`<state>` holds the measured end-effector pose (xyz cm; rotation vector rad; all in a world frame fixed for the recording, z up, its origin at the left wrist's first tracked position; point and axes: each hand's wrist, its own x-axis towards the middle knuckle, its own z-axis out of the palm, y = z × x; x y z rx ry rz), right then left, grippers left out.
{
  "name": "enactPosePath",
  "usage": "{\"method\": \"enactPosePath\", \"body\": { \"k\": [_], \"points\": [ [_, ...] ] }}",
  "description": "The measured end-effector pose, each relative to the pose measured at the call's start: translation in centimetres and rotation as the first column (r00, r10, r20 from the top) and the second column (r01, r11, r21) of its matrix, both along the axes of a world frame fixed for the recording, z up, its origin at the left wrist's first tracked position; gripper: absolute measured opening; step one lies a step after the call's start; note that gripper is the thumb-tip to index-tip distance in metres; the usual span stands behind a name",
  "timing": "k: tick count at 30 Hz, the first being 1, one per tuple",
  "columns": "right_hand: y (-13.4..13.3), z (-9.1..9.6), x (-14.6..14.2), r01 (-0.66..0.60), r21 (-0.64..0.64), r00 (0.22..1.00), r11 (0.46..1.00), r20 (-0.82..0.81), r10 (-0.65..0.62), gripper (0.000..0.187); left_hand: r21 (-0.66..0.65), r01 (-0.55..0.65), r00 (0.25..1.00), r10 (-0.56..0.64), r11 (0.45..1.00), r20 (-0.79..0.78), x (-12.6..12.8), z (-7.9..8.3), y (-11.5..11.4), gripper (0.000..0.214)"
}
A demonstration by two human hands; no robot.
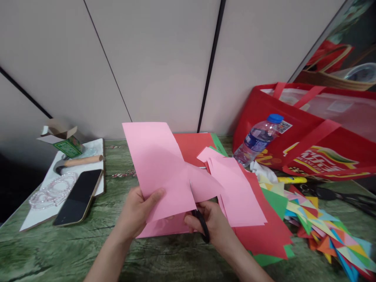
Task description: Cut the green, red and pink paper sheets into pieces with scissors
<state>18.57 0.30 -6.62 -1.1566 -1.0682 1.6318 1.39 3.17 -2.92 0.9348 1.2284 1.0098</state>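
Note:
My left hand (141,209) grips a sheet of pink paper (158,164) by its lower left edge, thumb on top. In my right hand (212,221) is a pair of scissors (202,226) with black handles; a sliver of blade shows in a slit in the sheet. The strip right of that slit bends away toward the right. Under my hands lies more pink paper (164,229). Beside my right hand, cut pink pieces (235,188) rest on red paper (261,235), with green paper (274,199) partly beneath.
At the right stand a red bag (293,129) and a water bottle (258,139), near a pile of folded coloured paper (326,231). On the left, a white board (38,213) bears a phone (79,197), a wooden-handled tool (84,161), beads (54,192) and a small green box (69,145).

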Motion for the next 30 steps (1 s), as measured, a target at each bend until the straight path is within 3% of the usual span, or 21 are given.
{"method": "enactPosePath", "body": {
  "k": [22, 30],
  "points": [
    [-0.13, 0.58, -0.04, -0.045, -0.069, 0.998, 0.997, 0.048, 0.048, 0.034, -0.053, -0.018, 0.998, 0.021, 0.998, 0.060, 0.44, -0.07, -0.11, 0.021],
    [-0.05, 0.20, 0.03, -0.048, 0.019, 0.998, 0.999, -0.042, 0.048, 0.018, -0.030, 0.004, 1.000, -0.004, 1.000, -0.003, 0.05, -0.54, 0.07, 0.018]
  ]
}}
